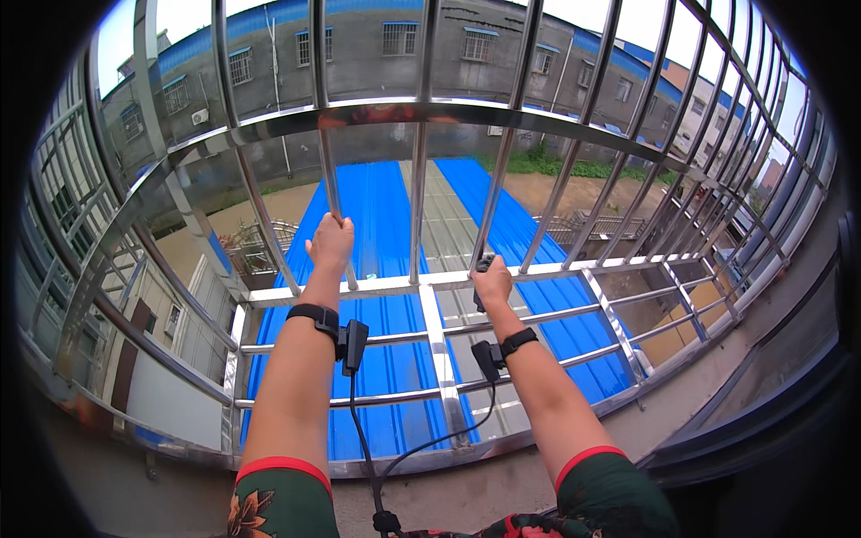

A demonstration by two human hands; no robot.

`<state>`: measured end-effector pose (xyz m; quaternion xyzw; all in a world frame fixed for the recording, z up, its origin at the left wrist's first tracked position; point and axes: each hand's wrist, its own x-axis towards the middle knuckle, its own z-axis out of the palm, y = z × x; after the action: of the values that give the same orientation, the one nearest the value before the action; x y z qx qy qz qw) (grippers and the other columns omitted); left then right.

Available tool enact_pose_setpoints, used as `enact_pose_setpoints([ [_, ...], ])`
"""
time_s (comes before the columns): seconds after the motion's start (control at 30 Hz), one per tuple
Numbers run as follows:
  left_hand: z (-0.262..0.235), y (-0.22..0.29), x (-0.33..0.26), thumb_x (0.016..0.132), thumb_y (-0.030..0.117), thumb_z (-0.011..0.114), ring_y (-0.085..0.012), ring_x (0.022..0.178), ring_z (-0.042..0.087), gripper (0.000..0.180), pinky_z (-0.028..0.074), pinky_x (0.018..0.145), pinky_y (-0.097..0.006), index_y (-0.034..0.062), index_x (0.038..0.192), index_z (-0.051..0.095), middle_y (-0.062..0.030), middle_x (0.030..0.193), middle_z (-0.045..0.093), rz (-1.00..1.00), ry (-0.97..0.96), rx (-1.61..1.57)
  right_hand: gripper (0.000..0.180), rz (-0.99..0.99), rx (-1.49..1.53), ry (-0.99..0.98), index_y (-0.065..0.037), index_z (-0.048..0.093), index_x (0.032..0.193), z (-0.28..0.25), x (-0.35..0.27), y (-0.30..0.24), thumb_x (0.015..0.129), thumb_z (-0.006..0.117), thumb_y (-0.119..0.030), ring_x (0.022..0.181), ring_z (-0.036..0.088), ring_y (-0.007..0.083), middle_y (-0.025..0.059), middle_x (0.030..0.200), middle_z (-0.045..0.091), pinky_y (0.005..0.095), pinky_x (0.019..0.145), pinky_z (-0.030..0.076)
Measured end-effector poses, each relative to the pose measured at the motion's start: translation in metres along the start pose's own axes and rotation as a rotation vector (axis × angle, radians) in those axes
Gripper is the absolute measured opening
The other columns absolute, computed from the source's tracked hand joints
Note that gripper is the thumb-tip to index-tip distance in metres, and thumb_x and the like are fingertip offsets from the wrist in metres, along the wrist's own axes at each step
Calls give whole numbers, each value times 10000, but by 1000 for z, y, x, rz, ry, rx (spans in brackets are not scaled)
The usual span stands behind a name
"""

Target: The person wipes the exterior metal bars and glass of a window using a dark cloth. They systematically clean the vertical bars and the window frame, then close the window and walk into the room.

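Note:
My left hand (332, 242) is closed around an upright metal bar (329, 170) of the window cage, a little above the lower rail (395, 285). Over to the right, my right hand (492, 282) is closed on a small dark grey object (485, 263). Parts of it show above and below my fist, but its kind is hard to make out. That hand is at the lower end of another upright bar (496, 193), close to the rail. Both arms reach forward, with a black strapped device on each wrist.
Below the cage's floor bars (386, 339) lies a blue and grey corrugated roof (368, 224). A curved cross rail (377, 115) runs ahead at mid height. Black cables (377, 480) hang between my arms. A dark window frame (762, 430) is at the right. A grey building (359, 72) stands beyond.

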<state>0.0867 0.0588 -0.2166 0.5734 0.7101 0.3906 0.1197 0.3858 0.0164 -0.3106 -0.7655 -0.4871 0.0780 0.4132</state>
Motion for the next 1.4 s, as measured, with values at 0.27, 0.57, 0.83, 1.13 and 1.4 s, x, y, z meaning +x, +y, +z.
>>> enact_pose_setpoints([
  [0.27, 0, 17, -9, 902, 321, 528, -326, 979, 633, 240, 231, 1062, -595, 110, 991, 600, -117, 951, 686, 28, -37, -35, 258, -309, 1186, -302, -25, 605, 883, -69, 45, -189, 703, 773, -102, 628, 607, 171, 71, 744, 628, 319, 568, 490],
  [0.57, -8, 14, -10, 914, 311, 525, -328, 974, 637, 236, 234, 1064, -593, 99, 986, 600, -129, 956, 686, 61, -39, -4, 244, -347, 1153, -717, -25, 663, 975, -96, 71, -237, 739, 727, -27, 741, 624, 159, 68, 875, 658, 265, 664, 504],
  [0.83, -11, 18, -14, 928, 318, 511, -326, 972, 635, 272, 254, 1051, -599, 83, 1007, 624, -125, 956, 685, 76, -39, 30, 207, -388, 1054, -127, -14, 662, 880, -63, 55, -247, 712, 739, -109, 686, 650, 243, 109, 769, 667, 341, 617, 497],
  [1.13, -52, 6, -71, 887, 341, 591, -386, 1360, 307, 755, 184, 1096, -570, -70, 1422, 252, -227, 1292, 523, 124, -185, 187, 242, -310, 402, 389, -77, 581, 914, 37, -15, -156, 747, 715, -189, 776, 644, 377, 147, 791, 665, 457, 680, 499],
  [1.4, -91, -44, -166, 890, 312, 583, -399, 1364, 284, 643, 186, 1099, -576, -63, 1364, 362, -219, 1339, 475, 229, -427, 443, 293, -149, 140, 49, -74, 558, 983, 100, -50, -65, 738, 706, -138, 938, 622, 350, 134, 927, 658, 487, 792, 464],
])
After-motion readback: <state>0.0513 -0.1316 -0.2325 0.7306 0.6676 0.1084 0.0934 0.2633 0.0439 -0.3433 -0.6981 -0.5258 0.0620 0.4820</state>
